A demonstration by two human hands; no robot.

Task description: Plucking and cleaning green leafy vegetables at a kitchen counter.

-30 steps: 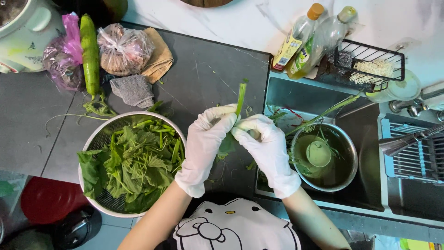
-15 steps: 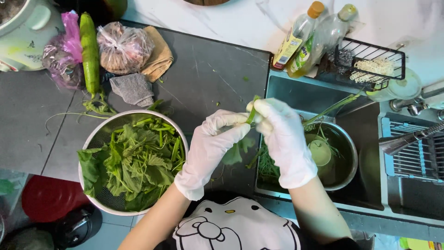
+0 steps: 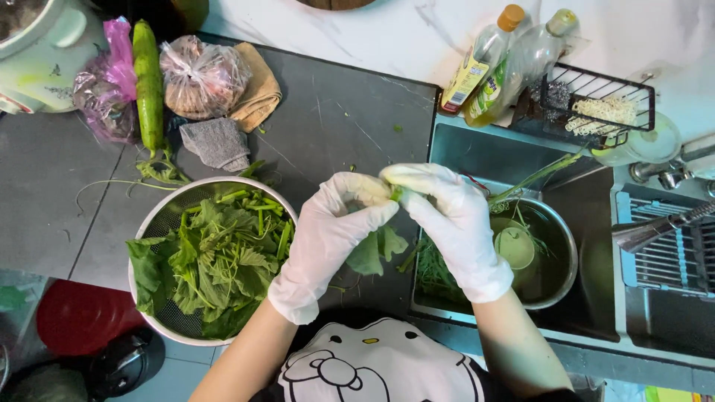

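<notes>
- Leafy stem (image 3: 376,249), held above the dark counter (image 3: 335,112) at the edge of the sink (image 3: 521,160), between colander and metal bowl; leaves drooping below both hands, stalk end pinched at the top.
- Left hand (image 3: 328,234), in a white glove, closed around the stem's upper part, thumb and fingertips meeting the other hand's.
- Right hand (image 3: 454,223), also gloved in white, fingers curled shut on the same stalk end, a small green tip showing between the 2 hands.
- Colander (image 3: 160,216) just left of the left hand, heaped with picked green leaves (image 3: 216,260) and cut stalks.
- Metal bowl (image 3: 562,253) in the sink under the right hand, with stringy green trimmings (image 3: 439,272) and a small pale-green cup (image 3: 515,247) inside.
- Long green stalk (image 3: 536,177) leaning out of the bowl toward the back of the sink.
- At the counter's far left: a green cucumber-like vegetable (image 3: 147,82), a pink bag (image 3: 112,85), a clear bag of produce (image 3: 201,74), a tan cloth (image 3: 259,93) and a grey cloth (image 3: 220,143).
- Behind the sink: 2 bottles (image 3: 488,59) beside a black wire rack (image 3: 596,100) holding scourers.
</notes>
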